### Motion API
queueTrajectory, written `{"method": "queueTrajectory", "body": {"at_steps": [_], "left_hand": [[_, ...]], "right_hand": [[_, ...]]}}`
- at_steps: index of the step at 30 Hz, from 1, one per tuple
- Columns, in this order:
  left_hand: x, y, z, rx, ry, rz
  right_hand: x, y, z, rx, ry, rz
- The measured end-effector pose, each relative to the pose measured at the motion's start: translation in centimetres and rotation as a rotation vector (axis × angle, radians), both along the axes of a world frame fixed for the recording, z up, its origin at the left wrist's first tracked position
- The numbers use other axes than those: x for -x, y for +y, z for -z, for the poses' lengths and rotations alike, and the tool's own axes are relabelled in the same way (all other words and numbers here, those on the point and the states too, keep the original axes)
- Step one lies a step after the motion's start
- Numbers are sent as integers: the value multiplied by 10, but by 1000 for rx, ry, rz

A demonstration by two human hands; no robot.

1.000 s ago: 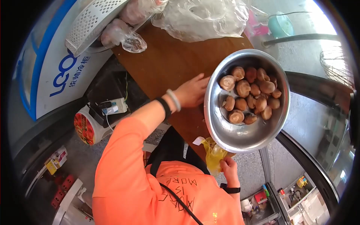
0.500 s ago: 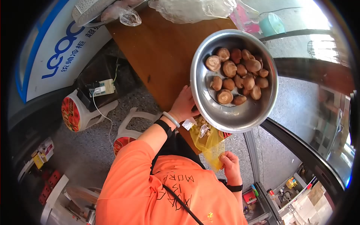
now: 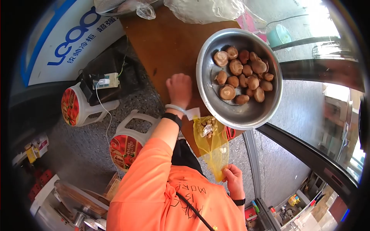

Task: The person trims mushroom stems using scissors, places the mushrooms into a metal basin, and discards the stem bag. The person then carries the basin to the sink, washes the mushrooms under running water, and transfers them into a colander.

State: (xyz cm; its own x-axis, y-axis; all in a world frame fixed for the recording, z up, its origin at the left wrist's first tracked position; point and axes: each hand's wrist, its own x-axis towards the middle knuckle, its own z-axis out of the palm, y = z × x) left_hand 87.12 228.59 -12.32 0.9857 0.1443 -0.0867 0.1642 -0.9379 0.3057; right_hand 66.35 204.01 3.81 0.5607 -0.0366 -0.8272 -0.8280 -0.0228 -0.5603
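Note:
A steel bowl (image 3: pixel 239 122) on the table holds several brown mushrooms (image 3: pixel 236 67), some cap up and some showing pale undersides. My left hand (image 3: pixel 179 90) is closed in a fist over the tabletop, left of the bowl and apart from it; whatever its fingers hold, if anything, is hidden. Below the bowl lies a yellow mesh bag (image 3: pixel 214 148) with small tan pieces and a crumpled whitish scrap at its upper end. My right hand (image 3: pixel 233 180) pinches the bag's lower end. A white slip (image 3: pixel 193 113) shows by my left wrist.
Red handles (image 3: pixel 230 133) stick out beside the bag, partly under the bowl. Clear plastic bags (image 3: pixel 206 10) lie on the far side of the brown table (image 3: pixel 154 42). White-legged stools (image 3: pixel 129 150) and a power strip (image 3: pixel 106 81) with a cable are at the left.
My left hand has left the bowl's rim and moved up and left, its fingers now curled. My right hand still pinches the mesh bag. The camera view has shifted slightly.

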Motion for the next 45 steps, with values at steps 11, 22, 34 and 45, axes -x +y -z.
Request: {"method": "queueTrajectory", "body": {"at_steps": [11, 22, 34, 45], "left_hand": [[24, 25, -15, 94, -181, -445], [-5, 30, -6, 62, -246, -701], [-10, 71, 14, 424, -323, -859], [22, 109, 43, 1625, -175, -1180]], "right_hand": [[-18, 7, -3, 19, -10, -58], [-23, 9, -1, 21, -8, -92], [-15, 5, 1, 61, -32, -82], [-15, 8, 4, 71, -12, -56]]}}
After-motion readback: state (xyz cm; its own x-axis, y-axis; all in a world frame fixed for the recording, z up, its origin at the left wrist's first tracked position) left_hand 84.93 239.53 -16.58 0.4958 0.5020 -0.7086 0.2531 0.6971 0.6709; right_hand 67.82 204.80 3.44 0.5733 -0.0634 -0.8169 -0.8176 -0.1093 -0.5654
